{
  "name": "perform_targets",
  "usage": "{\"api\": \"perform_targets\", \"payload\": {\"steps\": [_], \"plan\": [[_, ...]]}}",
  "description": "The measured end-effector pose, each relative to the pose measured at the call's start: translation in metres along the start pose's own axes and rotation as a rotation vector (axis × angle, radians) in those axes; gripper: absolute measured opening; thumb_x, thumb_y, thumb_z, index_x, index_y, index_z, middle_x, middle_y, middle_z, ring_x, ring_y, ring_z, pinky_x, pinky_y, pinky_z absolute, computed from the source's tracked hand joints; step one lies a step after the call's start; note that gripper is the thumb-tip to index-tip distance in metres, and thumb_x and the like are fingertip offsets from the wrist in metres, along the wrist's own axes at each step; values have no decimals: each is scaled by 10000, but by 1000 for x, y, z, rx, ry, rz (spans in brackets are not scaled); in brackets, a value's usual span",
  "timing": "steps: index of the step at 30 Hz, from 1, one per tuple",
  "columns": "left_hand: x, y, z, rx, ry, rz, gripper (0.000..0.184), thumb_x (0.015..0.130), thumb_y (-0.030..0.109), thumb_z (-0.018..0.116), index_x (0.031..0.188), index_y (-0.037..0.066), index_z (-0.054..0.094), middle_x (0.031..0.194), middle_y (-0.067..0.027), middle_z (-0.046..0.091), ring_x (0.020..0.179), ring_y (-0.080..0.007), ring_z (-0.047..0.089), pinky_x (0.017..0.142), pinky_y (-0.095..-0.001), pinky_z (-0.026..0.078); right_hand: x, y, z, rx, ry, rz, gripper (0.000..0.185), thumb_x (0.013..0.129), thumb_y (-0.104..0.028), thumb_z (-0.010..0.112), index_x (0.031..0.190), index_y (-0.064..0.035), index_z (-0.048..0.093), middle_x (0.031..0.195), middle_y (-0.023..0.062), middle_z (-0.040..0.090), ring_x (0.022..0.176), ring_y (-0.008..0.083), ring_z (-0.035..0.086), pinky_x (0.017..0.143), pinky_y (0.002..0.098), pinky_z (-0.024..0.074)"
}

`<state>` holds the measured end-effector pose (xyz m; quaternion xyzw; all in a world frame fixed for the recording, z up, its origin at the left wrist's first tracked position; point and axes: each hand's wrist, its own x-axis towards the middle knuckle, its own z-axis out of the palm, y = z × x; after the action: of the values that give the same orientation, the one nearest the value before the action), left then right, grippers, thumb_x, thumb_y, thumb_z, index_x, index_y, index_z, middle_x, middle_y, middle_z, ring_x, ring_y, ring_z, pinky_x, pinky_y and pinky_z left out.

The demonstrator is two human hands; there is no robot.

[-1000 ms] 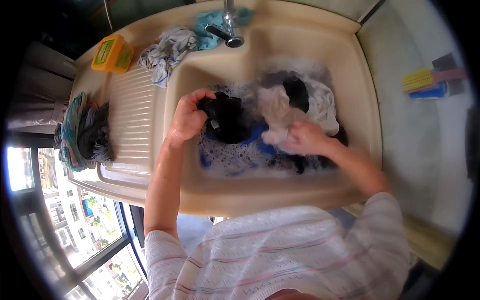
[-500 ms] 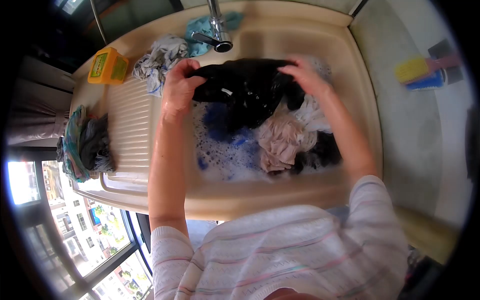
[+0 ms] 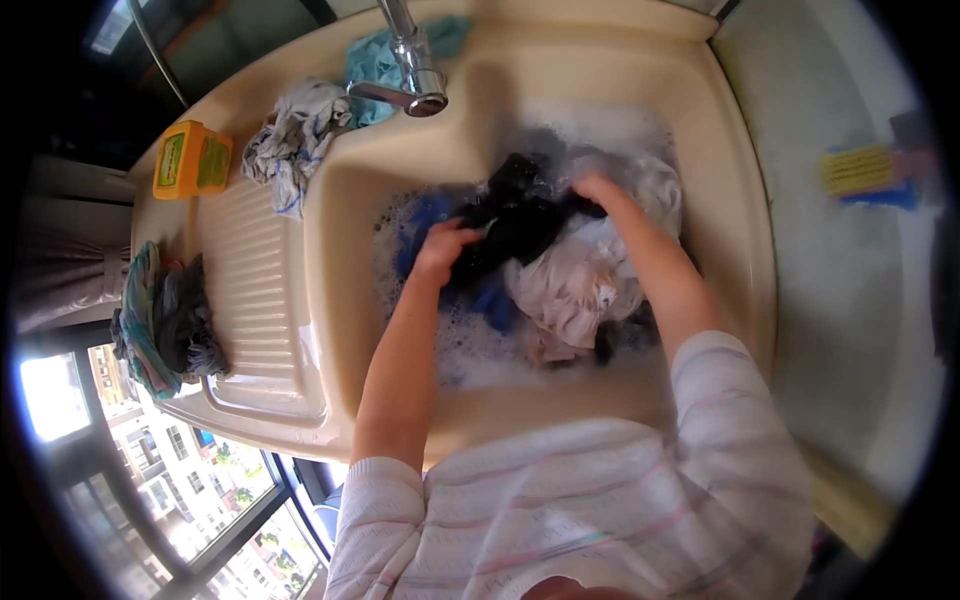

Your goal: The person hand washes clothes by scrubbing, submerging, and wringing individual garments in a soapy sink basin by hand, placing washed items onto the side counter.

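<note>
Both of my hands are down in the soapy basin [image 3: 355, 385]. The fingers of my left hand [image 3: 440, 250] are closed on the left end of a wet black cloth [image 3: 520, 235]. At its right end, my right hand [image 3: 592, 190] is partly blurred among the cloth and suds, and its fingertips are hidden. Below and right of the black cloth lies a pale pink cloth [image 3: 575, 290], with a white cloth [image 3: 657, 200] beyond my right wrist. Something blue [image 3: 492, 305] shows under the foam.
A chrome faucet [image 3: 412, 80] hangs over the back rim, beside a teal cloth [image 3: 373, 65]. Left are a crumpled white cloth [image 3: 300, 130], an orange container [image 3: 190, 160] and a ribbed drainboard [image 3: 245, 300] with dark cloths [image 3: 182, 315]. A yellow brush [image 3: 858, 170] is at right.
The black cloth, stretched between my hands above the water half a second ago, is now lowered and bunched in the suds. My left hand has moved right and down; the view has shifted.
</note>
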<state>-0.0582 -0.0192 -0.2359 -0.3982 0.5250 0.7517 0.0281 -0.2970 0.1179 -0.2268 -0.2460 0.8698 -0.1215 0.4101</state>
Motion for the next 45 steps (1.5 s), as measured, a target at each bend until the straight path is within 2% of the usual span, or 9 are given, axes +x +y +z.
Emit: {"api": "perform_targets", "payload": {"steps": [3, 10, 14, 18, 21, 24, 32, 36, 45], "plan": [[-8, 20, 6, -570, -135, 75, 363, 815, 262, 563, 1100, 38, 547, 1045, -51, 594, 946, -190, 555, 853, -315, 417, 2, -27, 48, 47, 696, -219, 265, 784, -312, 519, 833, -70, 614, 863, 177, 615, 814, 333, 592, 678, 443, 467], [-1, 9, 23, -794, -62, 110, 300, 830, 299, 477, 1000, 69, 567, 964, -64, 601, 868, -207, 567, 799, -316, 439, -142, -132, 111, 110, 560, -1111, 326, 773, -302, 581, 565, -81, 464, 588, 105, 487, 572, 301, 534, 498, 375, 430], [0, -8, 47, -784, 15, -28, 232, 824, 201, 436, 923, 55, 588, 896, -96, 614, 796, -218, 588, 723, -321, 475, 2, -123, 100, 17, 849, -418, 347, 780, -333, 519, 552, -75, 557, 532, 122, 532, 498, 337, 536, 480, 429, 447], [-19, 15, 75, -799, 169, -76, 267, 827, 272, 444, 930, 69, 583, 918, -75, 612, 823, -231, 584, 747, -387, 466, -56, -99, 75, 93, 837, -587, 280, 758, -292, 543, 566, -89, 564, 567, 123, 561, 530, 335, 556, 490, 429, 450], [27, -62, 53, -1162, -795, 958, 330, 867, 327, 439, 964, 44, 580, 946, -80, 604, 871, -212, 584, 747, -355, 479, -117, -98, 100, 280, 717, -906, 279, 750, -250, 578, 543, -92, 479, 554, 116, 526, 524, 320, 541, 480, 415, 432], [-17, 16, 59, -563, 169, -123, 291, 862, 285, 472, 954, 35, 589, 952, -74, 608, 859, -209, 588, 735, -341, 478, -50, -75, 85, 151, 656, -492, 312, 800, -316, 527, 610, -68, 536, 646, 147, 576, 584, 353, 554, 537, 443, 436], [-3, 15, 1, 128, 459, 398, 457, 688, 123, 669, 1092, -22, 511, 932, -135, 608, 851, -227, 595, 766, -313, 467, 14, 12, -9, 310, 993, -275, 335, 725, -371, 638, 864, -69, 600, 793, 132, 622, 765, 304, 595, 659, 382, 471], [-5, 0, 38, 932, 425, 416, 506, 621, 95, 677, 1093, -5, 527, 924, -123, 609, 855, -206, 580, 774, -301, 449, -43, -29, 61, -106, 373, -712, 303, 728, -235, 630, 980, -83, 557, 1001, 161, 567, 867, 366, 562, 734, 430, 463], [-4, 19, 5, -667, -3, -22, 415, 823, 334, 556, 1143, 70, 532, 1092, -69, 572, 1007, -211, 531, 917, -349, 390, -17, -42, 62, 68, 547, -369, 272, 744, -278, 562, 963, -123, 608, 916, 148, 616, 834, 342, 585, 688, 434, 473]]}}
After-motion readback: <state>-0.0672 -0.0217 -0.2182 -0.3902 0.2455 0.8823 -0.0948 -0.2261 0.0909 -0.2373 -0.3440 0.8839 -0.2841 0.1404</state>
